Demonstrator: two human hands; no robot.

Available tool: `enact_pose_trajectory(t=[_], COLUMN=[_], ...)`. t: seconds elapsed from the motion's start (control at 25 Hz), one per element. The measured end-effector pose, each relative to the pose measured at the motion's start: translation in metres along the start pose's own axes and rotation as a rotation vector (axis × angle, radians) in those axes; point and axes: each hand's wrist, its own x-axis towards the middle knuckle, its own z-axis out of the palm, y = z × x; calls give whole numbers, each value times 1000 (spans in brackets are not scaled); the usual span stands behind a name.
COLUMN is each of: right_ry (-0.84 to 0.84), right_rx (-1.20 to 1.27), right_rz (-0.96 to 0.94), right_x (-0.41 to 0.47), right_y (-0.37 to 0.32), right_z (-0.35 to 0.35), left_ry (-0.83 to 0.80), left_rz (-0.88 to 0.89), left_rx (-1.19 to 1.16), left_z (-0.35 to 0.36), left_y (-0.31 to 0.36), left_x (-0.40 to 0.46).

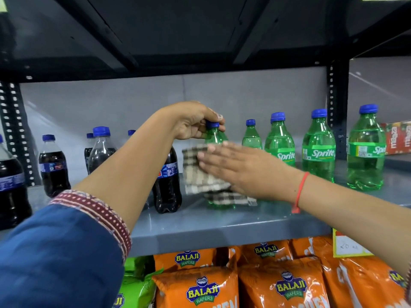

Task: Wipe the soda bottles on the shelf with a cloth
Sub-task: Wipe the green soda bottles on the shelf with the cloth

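Note:
A green soda bottle (215, 136) with a blue cap stands on the grey shelf (222, 221). My left hand (193, 123) grips its neck and cap from above. My right hand (242, 167) lies flat, fingers stretched out, pressing a checked brown-and-white cloth (200, 174) against the bottle's front; the cloth hides the label and most of the body. Several more green Sprite bottles (318, 147) stand in a row to the right. Dark cola bottles (54, 165) stand to the left, one (167, 181) right beside the held bottle, partly behind my left forearm.
An upper shelf's dark underside (178, 30) hangs close overhead. Slotted uprights (335, 103) frame the bay. A red carton (398, 136) sits far right. Orange Balaji wafer bags (278, 283) and a green bag (138, 283) fill the shelf below, with a yellow price tag (351, 245) on the edge.

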Motion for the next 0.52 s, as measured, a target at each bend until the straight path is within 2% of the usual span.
enact_pose_trajectory(t=[0.08,0.16,0.32,0.52], right_ry=[-46,-39,37,69], right_rx=[-31,-46,41,113], right_rz=[-99,-112,69,-103], right_x=[-10,-7,11,-9], right_y=[-10,-3,12,-13], right_z=[3,1,-7,1], left_ry=[0,-4,-9,14], left_rz=[5,5,-16,1], left_rx=[14,20,-2,9], left_z=[-1,-1,-1,0], left_y=[0,-1,0,-1], left_x=[0,0,0,-3])
